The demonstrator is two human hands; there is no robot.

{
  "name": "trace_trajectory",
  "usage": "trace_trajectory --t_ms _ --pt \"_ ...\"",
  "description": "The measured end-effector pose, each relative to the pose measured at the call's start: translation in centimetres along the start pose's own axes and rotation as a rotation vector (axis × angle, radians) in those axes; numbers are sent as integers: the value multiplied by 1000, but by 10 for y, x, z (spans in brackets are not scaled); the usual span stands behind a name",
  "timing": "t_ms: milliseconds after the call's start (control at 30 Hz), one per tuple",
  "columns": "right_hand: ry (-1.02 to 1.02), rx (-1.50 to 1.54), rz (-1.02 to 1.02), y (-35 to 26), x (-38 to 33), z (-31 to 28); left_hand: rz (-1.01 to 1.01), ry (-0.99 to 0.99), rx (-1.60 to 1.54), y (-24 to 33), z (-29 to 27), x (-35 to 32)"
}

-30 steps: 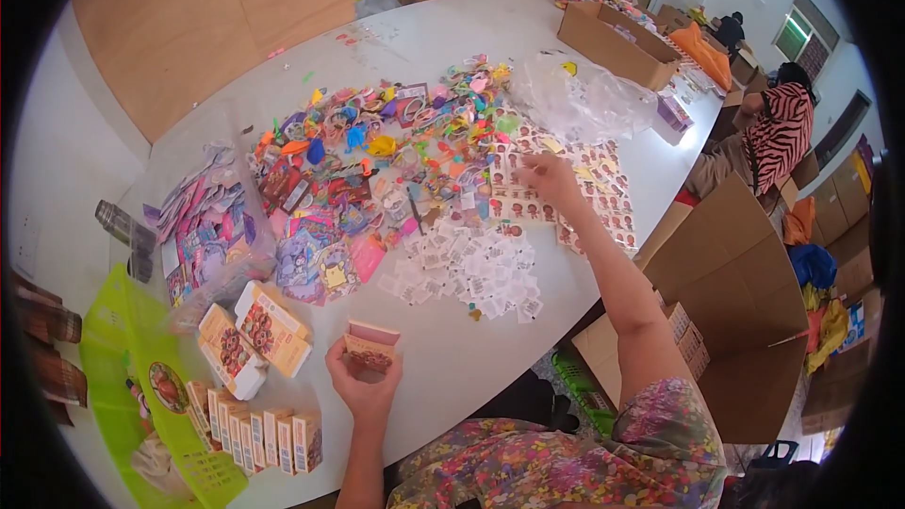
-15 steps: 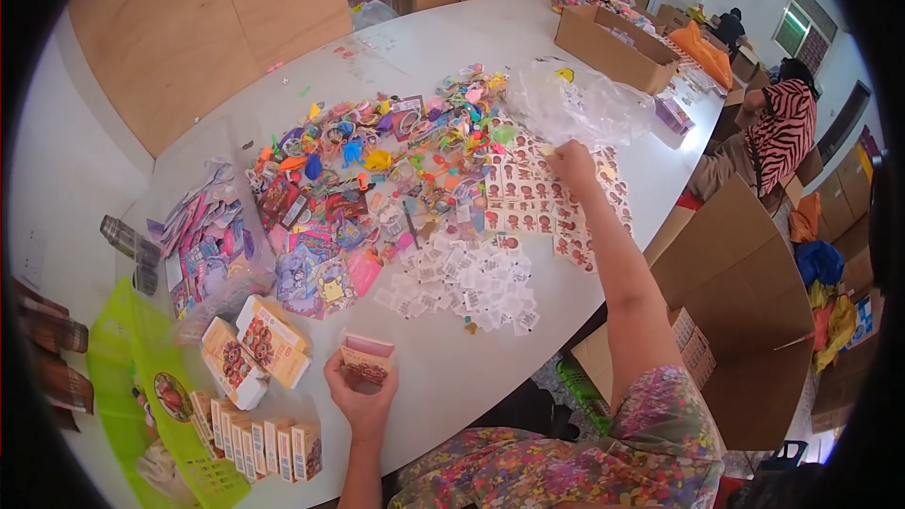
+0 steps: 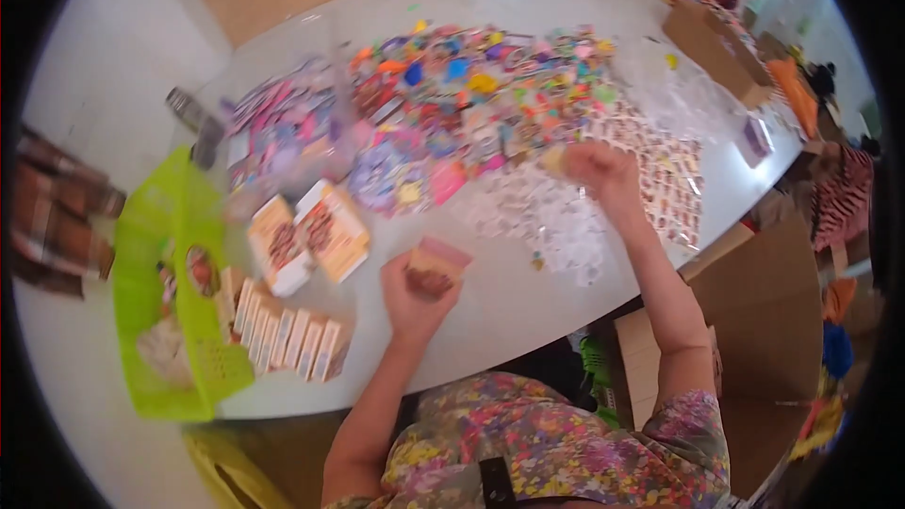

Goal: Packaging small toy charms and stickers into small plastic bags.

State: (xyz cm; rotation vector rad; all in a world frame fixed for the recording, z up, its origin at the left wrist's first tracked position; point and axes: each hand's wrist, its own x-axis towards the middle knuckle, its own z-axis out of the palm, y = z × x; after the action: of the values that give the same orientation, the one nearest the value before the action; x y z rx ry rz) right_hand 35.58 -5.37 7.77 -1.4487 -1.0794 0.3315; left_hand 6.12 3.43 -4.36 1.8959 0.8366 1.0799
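Note:
My left hand (image 3: 415,306) is wrapped round a small open-topped cardboard box (image 3: 441,262), with a pink inner side and a brown picture on its front. Over the white packets (image 3: 514,203), my right hand (image 3: 603,170) is closed on a small pale yellowish piece (image 3: 553,161), too blurred to name. To the right of that hand lie many small sticker-like cards (image 3: 674,184) printed with red-brown figures. A colourful heap of small trinkets (image 3: 481,85) spreads beyond both hands. Two larger printed boxes (image 3: 332,231) rest left of my left hand.
A row of slim boxes (image 3: 287,335) stands at the near left, beside a lime-green basket (image 3: 151,302). Behind them is a clear bag of purple and pink packets (image 3: 287,132). A clear plastic bag (image 3: 674,85) and a brown carton (image 3: 721,47) sit far right. A large open carton (image 3: 764,320) stands beside the table.
My right hand has moved from the printed cards toward the white packets, and a yellowish piece now shows in it. The view has shifted; my left hand still holds the box.

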Motion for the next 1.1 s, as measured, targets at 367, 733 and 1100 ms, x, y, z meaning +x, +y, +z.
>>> trace_trajectory --t_ms 367,733,1100 --pt "-252 -616 -660 -47 -56 128 24 186 92 23 -4 -3" --pt "-329 -676 -727 -63 -52 128 -2 97 52 15 -8 -3" --pt "-556 -74 -476 -21 -19 124 -72 62 -211 16 -8 1"
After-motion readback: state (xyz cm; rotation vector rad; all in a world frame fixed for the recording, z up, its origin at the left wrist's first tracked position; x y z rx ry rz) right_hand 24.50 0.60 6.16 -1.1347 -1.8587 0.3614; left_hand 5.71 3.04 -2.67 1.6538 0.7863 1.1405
